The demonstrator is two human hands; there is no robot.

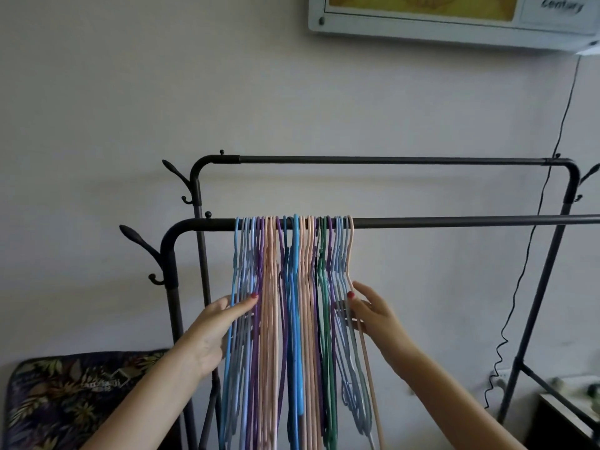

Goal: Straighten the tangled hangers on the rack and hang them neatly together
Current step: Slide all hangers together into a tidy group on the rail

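Note:
Several thin hangers (293, 319) in blue, purple, peach and green hang close together from the near black rail (454, 221) of the rack. Their hooks sit side by side on the rail's left part. My left hand (216, 329) presses flat against the bundle's left side, thumb across the blue and purple ones. My right hand (370, 311) rests against the right side, fingers spread, touching the outer peach and pale blue hangers. Neither hand closes around a hanger.
A second, higher rail (389, 159) runs behind, bare. Coat hooks (143, 251) stick out at the rack's left post. A floral cushion (74, 397) lies low left. A black cable (532, 254) hangs down the wall at right, near a socket.

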